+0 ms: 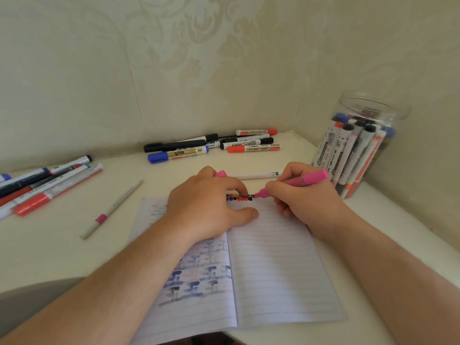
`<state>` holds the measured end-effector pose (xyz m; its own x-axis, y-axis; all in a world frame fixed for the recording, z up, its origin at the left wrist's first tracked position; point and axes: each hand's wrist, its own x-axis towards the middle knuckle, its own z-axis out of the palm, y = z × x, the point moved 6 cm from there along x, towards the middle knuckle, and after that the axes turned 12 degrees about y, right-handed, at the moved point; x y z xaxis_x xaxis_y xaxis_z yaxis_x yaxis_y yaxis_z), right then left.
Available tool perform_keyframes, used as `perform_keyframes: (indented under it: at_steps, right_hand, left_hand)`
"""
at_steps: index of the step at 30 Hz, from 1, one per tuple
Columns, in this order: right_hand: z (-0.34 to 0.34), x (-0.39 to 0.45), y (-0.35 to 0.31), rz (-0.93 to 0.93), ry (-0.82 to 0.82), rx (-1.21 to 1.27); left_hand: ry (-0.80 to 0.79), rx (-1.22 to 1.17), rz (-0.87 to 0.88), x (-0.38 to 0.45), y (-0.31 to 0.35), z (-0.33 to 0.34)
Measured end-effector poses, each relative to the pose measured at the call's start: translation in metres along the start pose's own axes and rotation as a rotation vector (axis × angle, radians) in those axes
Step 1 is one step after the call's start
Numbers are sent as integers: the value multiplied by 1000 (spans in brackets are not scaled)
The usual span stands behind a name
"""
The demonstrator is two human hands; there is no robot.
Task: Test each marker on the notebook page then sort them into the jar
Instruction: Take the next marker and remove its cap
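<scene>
An open lined notebook (273, 265) lies in front of me on the table. My right hand (303, 202) grips a pink marker (306, 181), its tip touching the top line of the right page beside a row of small coloured marks (239, 197). My left hand (209, 205) presses on the notebook and holds a pink cap (221, 174) between its fingers. A clear plastic jar (358, 145) with several markers stands at the right, against the wall.
A group of markers (211, 144) lies by the back wall, another pile (44, 183) at the left. A thin white pen with a pink band (109, 210) lies left of the notebook. A white marker (258, 174) lies behind my hands.
</scene>
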<state>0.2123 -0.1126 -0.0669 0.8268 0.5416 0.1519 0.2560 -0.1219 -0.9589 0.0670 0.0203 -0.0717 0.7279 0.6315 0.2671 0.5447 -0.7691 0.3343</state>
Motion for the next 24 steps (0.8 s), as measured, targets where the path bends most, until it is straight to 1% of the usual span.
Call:
perform_keyframes:
  at_steps: [6, 9, 14, 18, 24]
  right_hand:
    - [2, 0, 0, -28, 13, -68]
    - [-1, 1, 1, -17, 31, -56]
    - [2, -1, 0, -32, -12, -62]
    - [-1, 1, 1, -27, 16, -63]
    - [1, -1, 0, -40, -6, -63]
  left_hand:
    - [5, 8, 2, 0, 0, 1]
    - [7, 4, 1, 0, 0, 1]
    - [8, 4, 4, 1, 0, 1]
    - [6, 6, 6, 0, 0, 0]
    - [1, 3, 5, -1, 1, -1]
